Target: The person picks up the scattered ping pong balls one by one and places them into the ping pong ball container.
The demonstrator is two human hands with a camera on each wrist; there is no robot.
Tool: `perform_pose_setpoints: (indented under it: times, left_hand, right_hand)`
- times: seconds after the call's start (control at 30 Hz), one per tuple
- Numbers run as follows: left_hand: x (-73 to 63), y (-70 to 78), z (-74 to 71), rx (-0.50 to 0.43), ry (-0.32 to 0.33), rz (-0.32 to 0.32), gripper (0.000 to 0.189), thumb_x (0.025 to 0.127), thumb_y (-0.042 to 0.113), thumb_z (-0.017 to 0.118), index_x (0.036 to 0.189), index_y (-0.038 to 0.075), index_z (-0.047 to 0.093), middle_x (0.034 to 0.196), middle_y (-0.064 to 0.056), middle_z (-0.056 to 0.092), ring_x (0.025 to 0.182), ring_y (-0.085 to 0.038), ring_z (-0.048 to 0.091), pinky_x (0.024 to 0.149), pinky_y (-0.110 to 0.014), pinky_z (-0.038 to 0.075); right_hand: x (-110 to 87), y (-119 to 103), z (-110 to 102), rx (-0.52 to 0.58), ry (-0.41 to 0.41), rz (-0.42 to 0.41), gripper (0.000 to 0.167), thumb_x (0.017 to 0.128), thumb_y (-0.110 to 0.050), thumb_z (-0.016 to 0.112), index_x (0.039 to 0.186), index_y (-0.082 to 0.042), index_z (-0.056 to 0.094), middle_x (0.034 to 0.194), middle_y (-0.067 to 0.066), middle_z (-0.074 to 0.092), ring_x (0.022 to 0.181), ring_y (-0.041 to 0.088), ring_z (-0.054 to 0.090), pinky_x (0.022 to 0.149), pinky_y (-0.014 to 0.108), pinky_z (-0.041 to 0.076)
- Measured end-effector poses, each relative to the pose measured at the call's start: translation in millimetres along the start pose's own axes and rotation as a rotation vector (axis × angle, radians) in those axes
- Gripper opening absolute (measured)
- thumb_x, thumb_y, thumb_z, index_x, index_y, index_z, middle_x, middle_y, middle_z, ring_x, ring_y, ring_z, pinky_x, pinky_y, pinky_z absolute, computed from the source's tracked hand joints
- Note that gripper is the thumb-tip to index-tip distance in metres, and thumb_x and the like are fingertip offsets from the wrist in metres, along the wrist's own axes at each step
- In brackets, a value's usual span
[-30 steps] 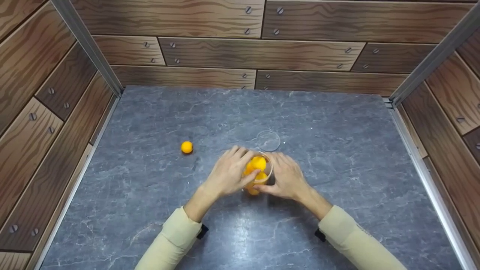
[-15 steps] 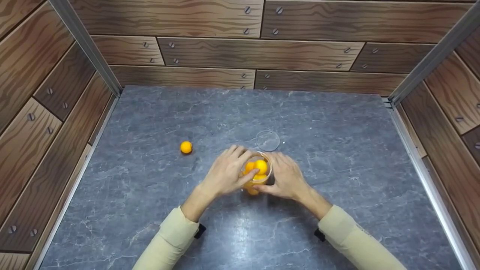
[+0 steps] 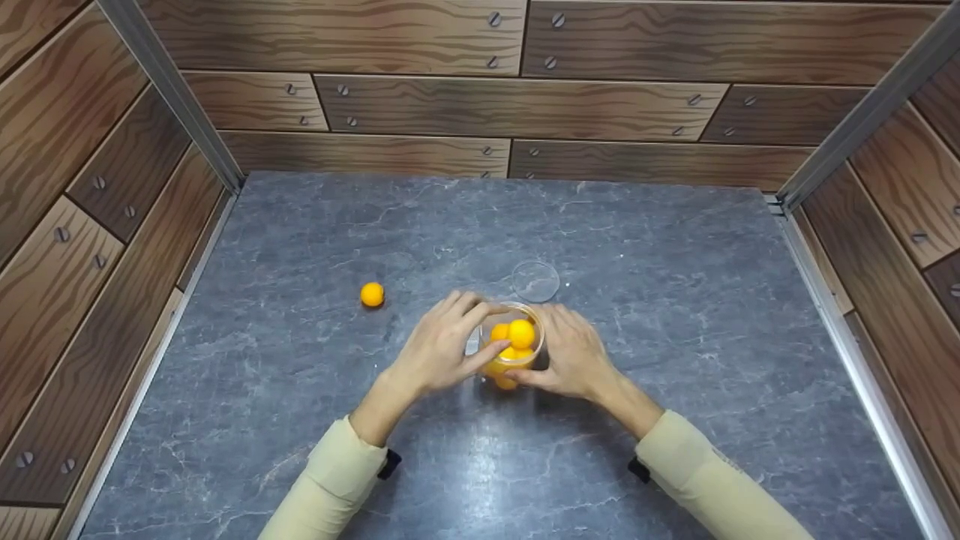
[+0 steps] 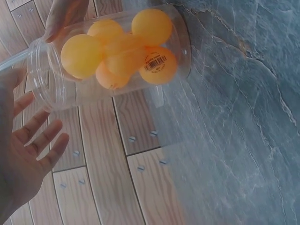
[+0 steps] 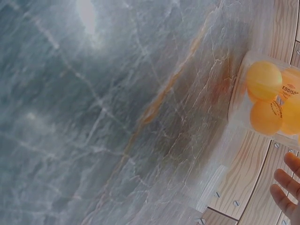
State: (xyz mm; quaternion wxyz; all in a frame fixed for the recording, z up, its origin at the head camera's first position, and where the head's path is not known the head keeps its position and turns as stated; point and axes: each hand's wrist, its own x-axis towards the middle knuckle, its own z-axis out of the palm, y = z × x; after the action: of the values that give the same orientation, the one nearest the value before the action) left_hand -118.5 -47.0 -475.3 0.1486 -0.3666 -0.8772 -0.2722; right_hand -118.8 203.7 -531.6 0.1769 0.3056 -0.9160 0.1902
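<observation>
A clear plastic jar (image 3: 513, 361) stands upright on the table, with several orange table tennis balls (image 3: 521, 334) inside. My right hand (image 3: 577, 351) holds the jar from its right side, thumb across the front and fingers toward the back. On the other side, my left hand (image 3: 442, 349) is close to the rim. In the left wrist view the fingers of the left hand (image 4: 28, 154) are spread and apart from the jar (image 4: 117, 56). Some fingers of the right hand (image 5: 287, 185) show beside the jar in the right wrist view.
One loose orange table tennis ball (image 3: 373, 295) lies on the table to the left. A clear round lid (image 3: 535, 281) rests flat behind the jar. Wood-patterned walls (image 3: 517, 109) with metal corner posts enclose the grey marbled table (image 3: 675, 300).
My left hand has drawn back slightly to the left from the jar, uncovering its left side. The balls inside have settled lower. My right hand has stayed in place on the jar.
</observation>
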Motion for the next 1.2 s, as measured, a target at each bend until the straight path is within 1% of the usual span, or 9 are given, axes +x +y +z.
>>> perform_pose_setpoints:
  times: [0.07,0.2,0.27,0.33,0.4,0.57,0.67,0.97,1.2]
  left_hand:
    - [-1.0,-0.4,-1.4,-0.007,0.014,-0.004,0.038,0.101,0.042,0.069,0.131,0.018,0.068,0.119,-0.001,0.069,0.109,-0.020,0.063,0.094,-0.036,0.057]
    - [-2.8,-2.7,-4.4,-0.003,0.042,-0.019,0.037,0.100,0.037,0.072,0.130,0.018,0.068,0.118,0.000,0.070,0.107,-0.019,0.063,0.092,-0.035,0.057]
    - [-4.1,-5.2,-6.1,0.007,0.049,-0.022,0.037,0.099,0.036,0.073,0.131,0.017,0.068,0.117,0.000,0.070,0.105,-0.019,0.064,0.091,-0.035,0.057]
    - [-5.7,-8.7,-7.9,0.019,0.051,-0.023,0.038,0.099,0.037,0.073,0.131,0.017,0.067,0.116,-0.001,0.070,0.105,-0.019,0.064,0.091,-0.035,0.057]
    - [-7.7,-12.5,-10.1,0.027,0.049,-0.029,0.039,0.100,0.039,0.071,0.132,0.016,0.067,0.117,-0.002,0.070,0.105,-0.020,0.064,0.091,-0.035,0.057]
    - [-12.5,-22.5,-16.8,0.046,0.040,-0.071,0.043,0.102,0.044,0.068,0.134,0.015,0.067,0.119,-0.004,0.071,0.104,-0.021,0.064,0.090,-0.037,0.056]
    - [-15.2,-28.7,-19.5,0.067,0.052,-0.089,0.044,0.101,0.045,0.069,0.133,0.015,0.067,0.117,-0.004,0.071,0.101,-0.022,0.064,0.088,-0.037,0.055]
    - [-22.5,-44.9,-24.0,0.096,0.085,-0.134,0.047,0.098,0.045,0.072,0.132,0.013,0.068,0.116,-0.005,0.072,0.105,-0.024,0.065,0.091,-0.040,0.055]
    - [-27.7,-53.5,-27.7,0.175,0.123,-0.206,0.052,0.097,0.049,0.071,0.132,0.013,0.067,0.118,-0.006,0.072,0.107,-0.027,0.064,0.093,-0.044,0.054]
  right_hand:
    - [0.0,0,0,0.001,0.001,0.001,0.098,0.085,-0.085,0.059,0.141,-0.004,0.057,0.125,0.010,0.071,0.109,0.026,0.068,0.096,0.045,0.059]
    - [0.4,0,0,0.002,0.006,0.002,0.101,0.087,-0.089,0.051,0.141,-0.003,0.057,0.126,0.011,0.071,0.112,0.028,0.068,0.097,0.047,0.059]
    - [0.7,0,0,0.004,0.007,0.002,0.102,0.087,-0.090,0.049,0.141,-0.003,0.057,0.126,0.011,0.071,0.112,0.028,0.069,0.097,0.047,0.059]
    - [0.8,0,0,0.005,0.002,0.003,0.102,0.087,-0.090,0.049,0.141,-0.004,0.057,0.127,0.011,0.071,0.112,0.028,0.069,0.098,0.047,0.059]
    - [0.9,0,0,0.009,-0.011,0.006,0.101,0.086,-0.089,0.053,0.142,-0.005,0.056,0.128,0.010,0.071,0.113,0.027,0.068,0.098,0.046,0.059]
    - [0.5,1,0,0.011,-0.023,0.013,0.101,0.084,-0.087,0.058,0.143,-0.005,0.056,0.129,0.009,0.071,0.114,0.027,0.068,0.100,0.046,0.058]
    - [0.2,1,0,0.011,-0.016,0.014,0.101,0.084,-0.087,0.058,0.143,-0.005,0.056,0.129,0.009,0.071,0.115,0.027,0.068,0.100,0.046,0.058]
    - [-0.2,0,-1,0.021,-0.012,0.019,0.102,0.084,-0.088,0.056,0.142,-0.005,0.056,0.128,0.009,0.070,0.114,0.027,0.068,0.101,0.047,0.057]
    - [0.8,-1,-2,0.013,-0.019,0.013,0.102,0.085,-0.088,0.055,0.142,-0.004,0.056,0.127,0.009,0.070,0.113,0.027,0.067,0.101,0.046,0.057]
